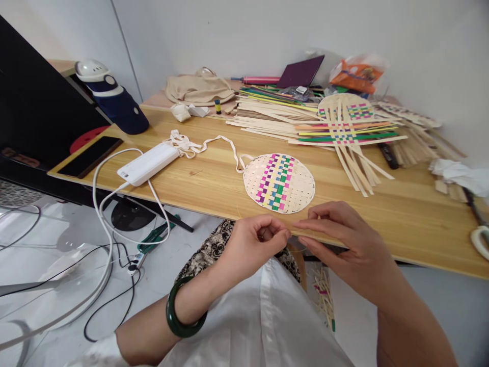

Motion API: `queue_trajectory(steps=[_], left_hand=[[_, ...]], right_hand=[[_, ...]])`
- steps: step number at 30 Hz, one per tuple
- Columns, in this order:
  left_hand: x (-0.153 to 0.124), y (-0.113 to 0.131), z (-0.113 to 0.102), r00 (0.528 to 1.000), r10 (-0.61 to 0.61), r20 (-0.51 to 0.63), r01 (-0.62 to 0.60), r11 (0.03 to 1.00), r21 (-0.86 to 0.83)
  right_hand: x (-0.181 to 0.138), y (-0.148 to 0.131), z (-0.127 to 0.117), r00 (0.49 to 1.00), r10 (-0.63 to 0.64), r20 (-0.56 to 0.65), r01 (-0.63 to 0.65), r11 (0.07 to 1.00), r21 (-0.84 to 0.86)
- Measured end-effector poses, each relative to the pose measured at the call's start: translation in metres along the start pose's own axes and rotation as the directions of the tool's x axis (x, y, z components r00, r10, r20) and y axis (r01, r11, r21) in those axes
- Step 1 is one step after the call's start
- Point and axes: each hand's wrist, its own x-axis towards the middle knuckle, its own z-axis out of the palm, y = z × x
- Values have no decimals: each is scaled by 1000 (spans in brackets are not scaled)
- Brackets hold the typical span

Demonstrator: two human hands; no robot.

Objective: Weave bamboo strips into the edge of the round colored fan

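Observation:
My left hand (255,240) is curled closed at the table's front edge, thumb and fingers pinched together on something too small to make out. My right hand (346,239) meets it fingertip to fingertip, fingers bent and pressed together at the same spot. Just beyond both hands a round woven mat (279,182) with pink, blue, green and yellow strips lies flat on the wooden table (401,209). A cream ribbon (214,143) runs from the mat's left edge towards a white power bank (148,162). A green bangle (182,316) circles my left wrist.
Further back lie a pile of loose bamboo strips (267,112), a half-woven piece (344,133) with long strips sticking out, and another round mat (347,108). A black phone (90,155), dark blue bottle (114,99) and beige cloth (198,89) sit left. Cables (103,219) hang off the table.

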Motion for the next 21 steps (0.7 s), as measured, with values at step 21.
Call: queue_trajectory(steps=[21], left_hand=[[-1, -4, -1, 995, 94, 28, -97, 987, 127]], right_hand=[[3, 1, 0, 998, -35, 60, 33, 999, 27]])
